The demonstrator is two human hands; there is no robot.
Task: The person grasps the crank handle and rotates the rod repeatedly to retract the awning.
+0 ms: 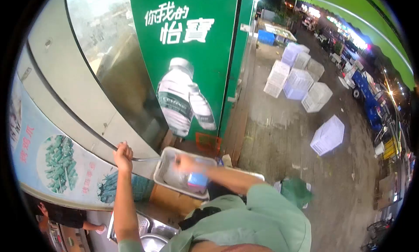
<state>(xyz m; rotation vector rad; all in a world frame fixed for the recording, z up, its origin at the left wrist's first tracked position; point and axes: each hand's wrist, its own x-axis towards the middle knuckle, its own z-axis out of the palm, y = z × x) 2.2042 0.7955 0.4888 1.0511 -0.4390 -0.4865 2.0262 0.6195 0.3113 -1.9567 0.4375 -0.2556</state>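
My left hand (124,156) is closed round a thin grey rail (147,159), which shows on both sides of the fist along the edge of the pale counter. My right hand (185,163) is smeared by motion above a white plastic basket (159,178); its fingers cannot be made out. In the basket lies a blue-and-white pack (198,180) beside pale, see-through material that looks like plastic wrap (174,177). The basket stands on a brown cardboard-coloured surface (168,200).
A green panel (196,69) with a bottle picture stands ahead. Several white crates (298,83) lie on the pavement to the right, one crate (327,135) apart. Metal trays (159,229) sit low by my left arm. Another person's leg (92,226) shows at lower left.
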